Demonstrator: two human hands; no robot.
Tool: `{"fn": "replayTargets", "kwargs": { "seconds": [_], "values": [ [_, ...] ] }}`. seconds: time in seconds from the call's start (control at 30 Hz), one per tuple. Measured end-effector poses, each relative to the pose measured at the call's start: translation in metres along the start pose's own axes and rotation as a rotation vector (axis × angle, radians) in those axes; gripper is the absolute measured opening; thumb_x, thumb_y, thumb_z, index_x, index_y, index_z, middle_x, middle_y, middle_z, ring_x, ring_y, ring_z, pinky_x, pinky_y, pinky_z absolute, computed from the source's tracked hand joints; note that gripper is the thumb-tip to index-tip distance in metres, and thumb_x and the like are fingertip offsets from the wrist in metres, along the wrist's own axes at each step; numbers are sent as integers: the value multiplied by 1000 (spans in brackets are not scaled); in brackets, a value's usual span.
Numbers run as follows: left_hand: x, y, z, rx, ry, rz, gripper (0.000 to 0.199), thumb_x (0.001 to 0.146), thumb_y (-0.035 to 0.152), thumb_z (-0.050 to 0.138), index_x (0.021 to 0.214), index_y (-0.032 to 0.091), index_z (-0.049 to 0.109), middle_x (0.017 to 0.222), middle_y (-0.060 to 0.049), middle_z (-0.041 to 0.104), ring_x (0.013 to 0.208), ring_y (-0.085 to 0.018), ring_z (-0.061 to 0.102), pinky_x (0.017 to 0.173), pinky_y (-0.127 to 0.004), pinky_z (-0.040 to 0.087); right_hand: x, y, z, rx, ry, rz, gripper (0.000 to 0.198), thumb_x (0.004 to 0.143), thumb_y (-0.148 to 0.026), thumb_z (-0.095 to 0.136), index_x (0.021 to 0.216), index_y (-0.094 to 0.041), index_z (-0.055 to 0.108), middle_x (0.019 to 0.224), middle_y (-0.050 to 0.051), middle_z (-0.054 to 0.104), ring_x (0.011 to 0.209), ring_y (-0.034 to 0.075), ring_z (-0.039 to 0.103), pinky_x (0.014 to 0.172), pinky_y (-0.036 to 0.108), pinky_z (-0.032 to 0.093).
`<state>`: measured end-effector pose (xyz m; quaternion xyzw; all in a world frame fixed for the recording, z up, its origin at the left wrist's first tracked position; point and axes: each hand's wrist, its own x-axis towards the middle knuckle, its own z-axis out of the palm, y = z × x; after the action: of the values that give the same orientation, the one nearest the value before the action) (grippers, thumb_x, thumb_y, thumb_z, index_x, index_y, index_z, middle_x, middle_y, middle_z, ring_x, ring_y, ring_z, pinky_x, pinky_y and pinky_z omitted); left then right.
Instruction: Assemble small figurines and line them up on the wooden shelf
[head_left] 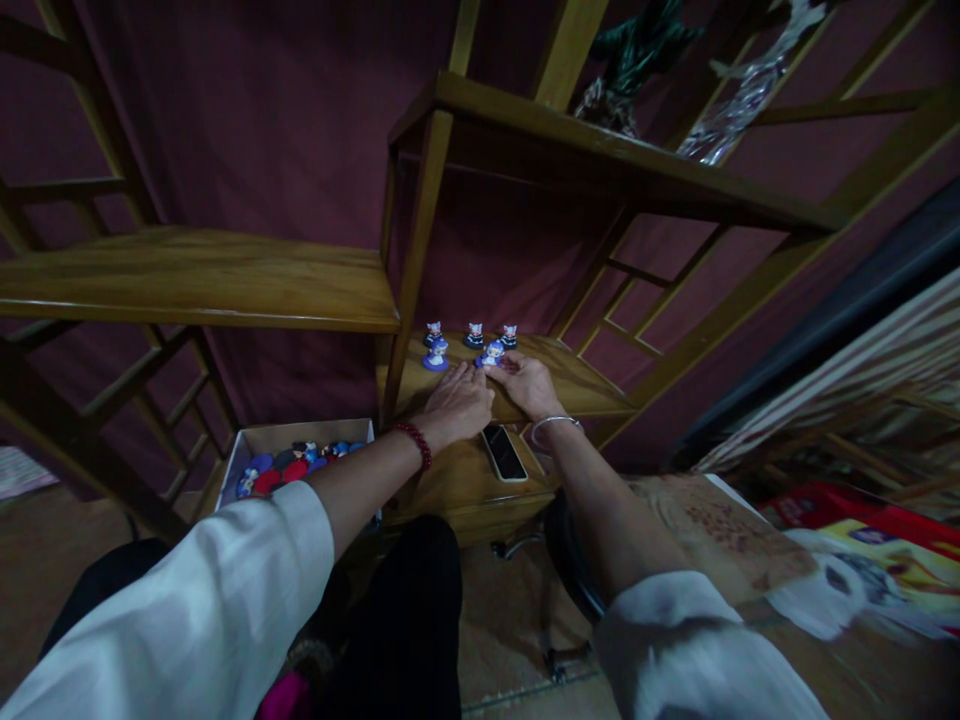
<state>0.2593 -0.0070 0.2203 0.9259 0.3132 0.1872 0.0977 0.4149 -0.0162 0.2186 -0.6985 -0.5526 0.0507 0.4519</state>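
Observation:
A small purple-and-white figurine (491, 353) stands on the wooden shelf (592, 383), with the fingertips of my right hand (529, 384) closed on its right side. My left hand (459, 402) lies low over the shelf's front part, fingers stretched out, close to that figurine's base; whether it touches cannot be made out. A similar purple figurine (436, 354) stands just beyond my left fingers. Behind these two, dark-and-white figurines form a back row: a left one (433, 331), a middle one (474, 335) and a right one (509, 336).
A phone (504, 453) lies on the lower wooden surface below my hands. To the left, an open box (232, 468) holds several colourful figurines (300, 460). A wooden post (417, 255) and an upper shelf (600, 145) frame the niche. A covered table (720, 530) stands right.

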Motion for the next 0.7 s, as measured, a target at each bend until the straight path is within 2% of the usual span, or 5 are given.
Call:
{"fn": "replayTargets", "kwargs": {
  "seconds": [0.17, 0.3, 0.53, 0.7],
  "values": [
    [5, -2, 4, 2, 59, 3, 47, 89, 27, 29, 127, 2, 42, 133, -15, 46, 128, -23, 35, 108, -35, 24, 5, 4, 3, 25, -26, -26, 39, 64, -51, 65, 81, -16, 65, 75, 4, 67, 71, 17, 61, 71, 30, 48],
    [6, -1, 5, 36, 51, 36, 45, 89, 26, 29, 122, 1, 47, 129, -17, 49, 127, -23, 37, 109, -35, 21, 8, 5, 5, 34, -49, -44, 39, 64, -52, 63, 80, -16, 64, 74, 4, 66, 70, 17, 60, 70, 30, 47],
    [3, 5, 6, 73, -4, -31, 58, 90, 35, 25, 134, -3, 31, 140, -21, 34, 133, -28, 27, 110, -41, 17, 12, 3, 6, -7, -67, -37, 37, 64, -52, 63, 77, -17, 63, 73, 3, 65, 71, 17, 59, 71, 29, 46],
    [-1, 10, -1, 71, -29, -59, 61, 90, 37, 23, 135, -3, 29, 142, -21, 31, 134, -28, 23, 110, -42, 16, 15, 0, 8, -30, -72, -35, 39, 64, -52, 62, 79, -16, 63, 72, 3, 64, 70, 17, 58, 69, 29, 46]
  ]
}}
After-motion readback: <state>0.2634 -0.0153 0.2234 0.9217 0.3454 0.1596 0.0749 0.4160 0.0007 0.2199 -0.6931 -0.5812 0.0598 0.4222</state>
